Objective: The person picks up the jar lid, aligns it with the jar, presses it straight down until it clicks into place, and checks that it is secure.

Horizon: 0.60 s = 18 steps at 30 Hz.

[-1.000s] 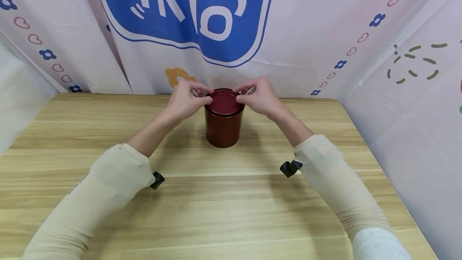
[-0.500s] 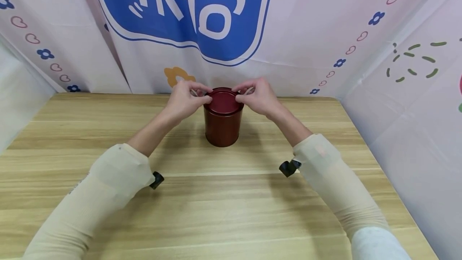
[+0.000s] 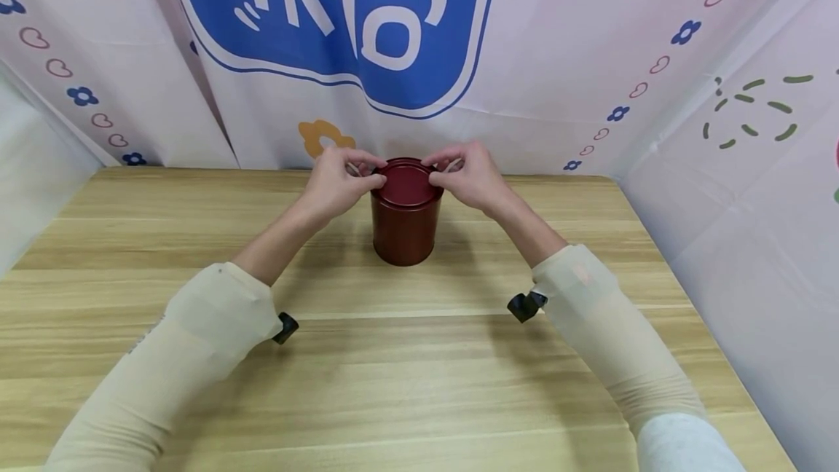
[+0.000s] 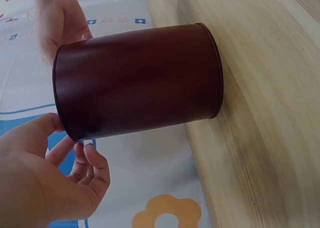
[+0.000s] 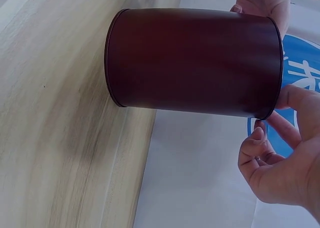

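Tin (image 3: 406, 228), one only, dark red and round with a flat lid (image 3: 407, 185), stands upright on the table (image 3: 393, 370) in the head view, its top rim pinched between two hands: left hand (image 3: 336, 184) and right hand (image 3: 473, 179), one at each side. Left wrist view: the one tin (image 4: 137, 80) has smooth, plain walls, thumb and curled fingers (image 4: 92, 168) at its rim. Right wrist view: the tin (image 5: 192, 62) again, the right hand (image 5: 282, 168) pinching its rim edge likewise.

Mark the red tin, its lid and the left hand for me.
red tin (image 3: 406, 235), head view, front of its side wall.
lid (image 3: 406, 185), head view, middle of its flat top.
left hand (image 3: 336, 184), head view, back of the hand.
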Tool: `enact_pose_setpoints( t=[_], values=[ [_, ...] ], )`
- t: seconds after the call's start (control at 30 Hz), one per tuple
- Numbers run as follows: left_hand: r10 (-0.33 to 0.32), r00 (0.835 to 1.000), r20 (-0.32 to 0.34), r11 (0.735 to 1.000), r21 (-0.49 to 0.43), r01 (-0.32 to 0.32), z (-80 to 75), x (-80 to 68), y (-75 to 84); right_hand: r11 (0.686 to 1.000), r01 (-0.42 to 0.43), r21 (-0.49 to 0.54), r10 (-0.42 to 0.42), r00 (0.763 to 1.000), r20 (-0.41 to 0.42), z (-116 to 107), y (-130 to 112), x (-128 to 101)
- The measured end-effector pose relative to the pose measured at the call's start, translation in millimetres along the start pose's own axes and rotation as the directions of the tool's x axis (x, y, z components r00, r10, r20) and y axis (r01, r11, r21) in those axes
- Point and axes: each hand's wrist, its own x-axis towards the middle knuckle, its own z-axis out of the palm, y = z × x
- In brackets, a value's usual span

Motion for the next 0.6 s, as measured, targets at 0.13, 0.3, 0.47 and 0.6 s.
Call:
enact_pose_setpoints(
  t=[0.13,0.3,0.47,0.6],
  values=[
    [0.013,1.000,0.005,1.000,0.002,-0.013,-0.3,-0.6,-1.5,1.000,0.006,0.003,-0.006,1.000,-0.001,0.7,0.6,-0.7],
    [0.020,1.000,0.009,1.000,-0.002,-0.020,-0.5,-1.3,-1.4,1.000,0.018,-0.001,-0.018,1.000,-0.012,1.7,0.7,-1.5],
    [0.012,1.000,0.022,1.000,-0.017,-0.011,-0.6,-2.3,-2.3,1.000,0.018,-0.006,-0.018,1.000,-0.017,1.6,2.3,-2.8],
    [0.029,0.999,0.021,1.000,-0.012,-0.029,-2.3,-6.6,-2.8,1.000,0.014,-0.021,-0.015,0.999,-0.049,-2.8,4.8,-8.6]
  ],
)
